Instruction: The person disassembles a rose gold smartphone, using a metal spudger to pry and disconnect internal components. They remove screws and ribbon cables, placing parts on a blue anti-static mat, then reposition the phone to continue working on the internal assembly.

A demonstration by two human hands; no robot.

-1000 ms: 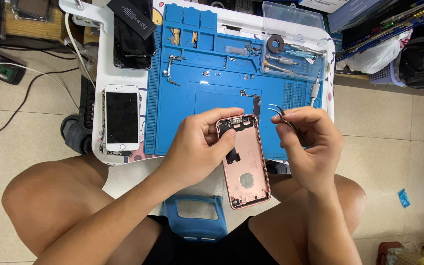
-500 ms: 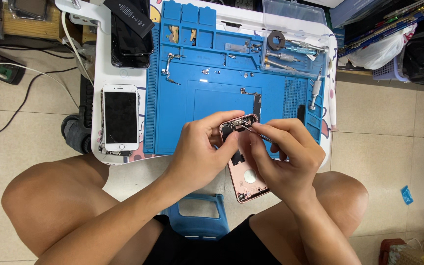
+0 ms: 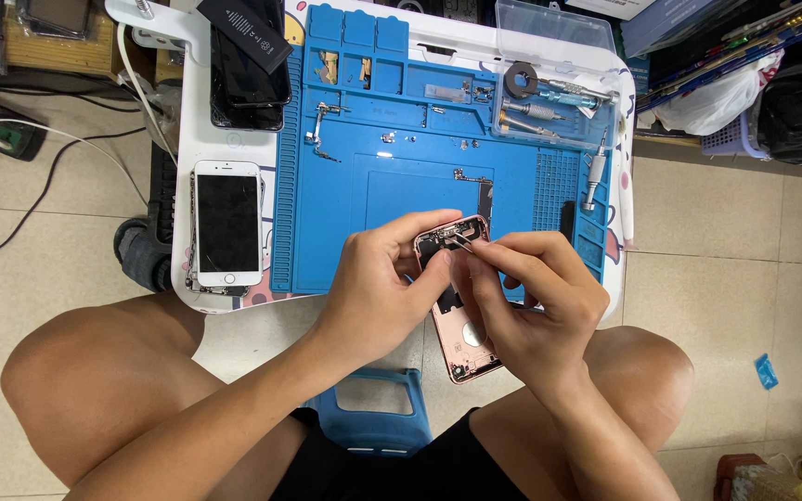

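Two hands: both meet over the near edge of the tabletop [image 3: 234, 301], above the person's bare knees.
Left hand [image 3: 373, 292]: it comes in from the lower left, forearm slanting up across the lap, wrist bent, fingers curled over the top left corner of the phone shell; thumb and forefinger pinch its upper edge.
Right hand [image 3: 536, 311]: it comes in from the lower right, knuckles up, fingers bunched and clenched on the tweezers, forefinger stretched along them.
Tweezers [image 3: 461, 241]: thin metal, tips pointing left into the top of the shell, just beside the left fingertips.
Phone shell [image 3: 466, 348]: pink rear housing, open side up, tilted with its top end toward the mat and its lower end hanging out past the tabletop edge; the middle is hidden by both hands.
Blue mat [image 3: 401, 199]: it covers most of the tabletop, with small screws and loose parts scattered in its trays and centre field.
White phone [image 3: 227, 223]: it lies face up to the left of the mat, well apart from the hands.
Dark phones [image 3: 251, 60]: stacked at the top left, a black battery lying across them.
Clear tray [image 3: 554, 97]: at the mat's top right, holding screwdrivers.
Blue stool [image 3: 373, 417]: between the person's legs, below the hands.
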